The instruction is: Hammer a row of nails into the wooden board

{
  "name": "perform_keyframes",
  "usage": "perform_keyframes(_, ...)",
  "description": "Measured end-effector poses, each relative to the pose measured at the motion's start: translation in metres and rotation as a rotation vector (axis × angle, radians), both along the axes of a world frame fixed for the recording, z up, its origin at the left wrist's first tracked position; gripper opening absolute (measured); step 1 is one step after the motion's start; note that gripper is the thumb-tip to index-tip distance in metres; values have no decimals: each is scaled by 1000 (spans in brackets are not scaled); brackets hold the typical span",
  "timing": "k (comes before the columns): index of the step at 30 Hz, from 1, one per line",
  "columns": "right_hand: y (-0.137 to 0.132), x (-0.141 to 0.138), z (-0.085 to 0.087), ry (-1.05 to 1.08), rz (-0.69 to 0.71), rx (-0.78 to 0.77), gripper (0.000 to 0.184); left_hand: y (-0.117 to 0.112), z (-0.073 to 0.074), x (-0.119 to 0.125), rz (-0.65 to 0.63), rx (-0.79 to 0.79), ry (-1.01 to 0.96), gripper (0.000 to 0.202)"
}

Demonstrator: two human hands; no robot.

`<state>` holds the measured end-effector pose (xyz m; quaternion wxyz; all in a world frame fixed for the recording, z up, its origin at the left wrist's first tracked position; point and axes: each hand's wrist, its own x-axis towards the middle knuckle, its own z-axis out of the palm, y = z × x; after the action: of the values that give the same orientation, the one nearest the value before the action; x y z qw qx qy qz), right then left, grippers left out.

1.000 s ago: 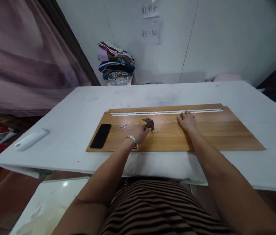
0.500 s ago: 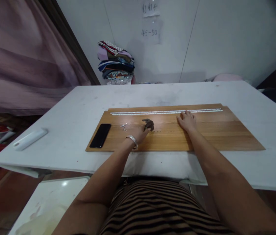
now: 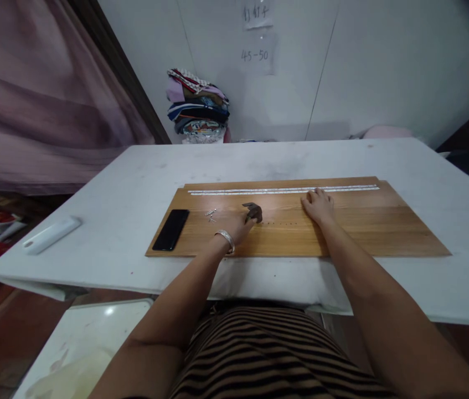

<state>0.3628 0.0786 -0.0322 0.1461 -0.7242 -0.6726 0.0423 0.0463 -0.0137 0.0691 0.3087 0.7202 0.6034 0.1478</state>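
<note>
My left hand (image 3: 240,229), with a silver bangle at the wrist, is closed around a claw hammer; its dark head (image 3: 253,212) shows beyond my fingers, low over the wooden board (image 3: 367,221), and the handle is mostly hidden. My right hand (image 3: 319,206) rests flat on the board with the fingers apart, its fingertips at two long white marked strips (image 3: 234,192). Between the hands runs a row of small dark points (image 3: 284,223), maybe nails or holes. Several loose nails (image 3: 211,213) lie left of the hammer.
A black phone (image 3: 171,230) lies on the board's left end. Beneath the board is a white-covered table (image 3: 113,188), with a white elongated object (image 3: 52,235) at its left. Folded clothes (image 3: 199,105) are stacked behind the table, against the wall. A white stool-like surface (image 3: 84,327) stands at lower left.
</note>
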Motion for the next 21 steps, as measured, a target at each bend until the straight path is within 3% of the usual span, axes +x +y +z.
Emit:
perform_keyframes(12,0,0,0,-4,5,2,49,3,-3,4,-7,-16,32,28)
perform_keyframes(21,1,0,-1,10,-4,14,47,0,5,1,33,-28,137,35)
